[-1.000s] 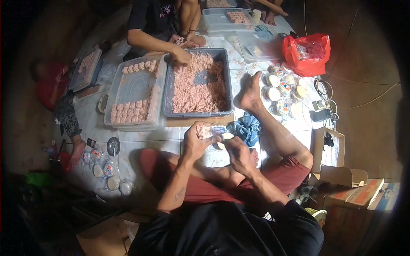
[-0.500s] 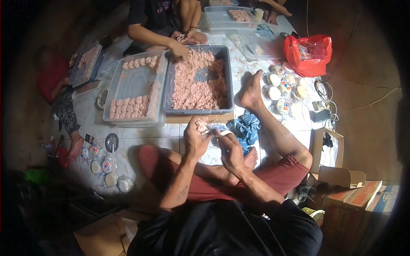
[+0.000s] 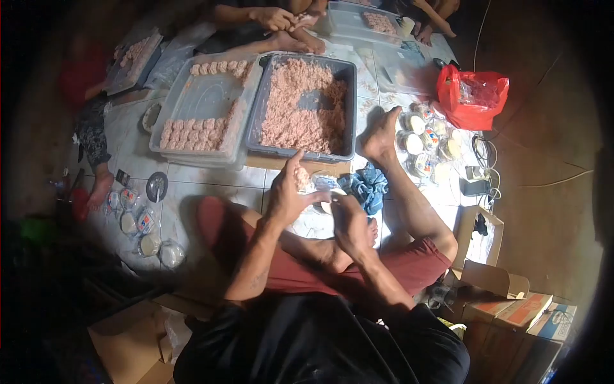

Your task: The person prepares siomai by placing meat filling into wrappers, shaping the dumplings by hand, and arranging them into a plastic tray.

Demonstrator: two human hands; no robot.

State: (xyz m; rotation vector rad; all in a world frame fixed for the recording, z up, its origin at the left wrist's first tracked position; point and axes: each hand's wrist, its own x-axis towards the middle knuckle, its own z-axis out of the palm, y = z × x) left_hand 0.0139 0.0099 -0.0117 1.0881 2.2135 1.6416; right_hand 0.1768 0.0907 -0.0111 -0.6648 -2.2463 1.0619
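My left hand is held up over my lap, its thumb stretched to the right. In its palm sits a clump of pink minced meat filling, partly covered by the fingers. Close by on the right is my right hand, fingers curled closed; what they grip is hidden. Between and beyond the hands, a pale round stack and a plastic wrapper show in part. Just past my hands stands a grey tub of pink meat filling. A crumpled blue cloth lies to the right.
A clear tray holds rows of filled pieces left of the tub. Wrapped round packs lie at left and right. A red plastic bag and cardboard boxes stand at right. Other people sit opposite, one person's hands together.
The view has shifted slightly. My left hand's fingers have opened somewhat, with the thumb reaching toward my right hand. The person opposite has drawn a hand back from the tub.
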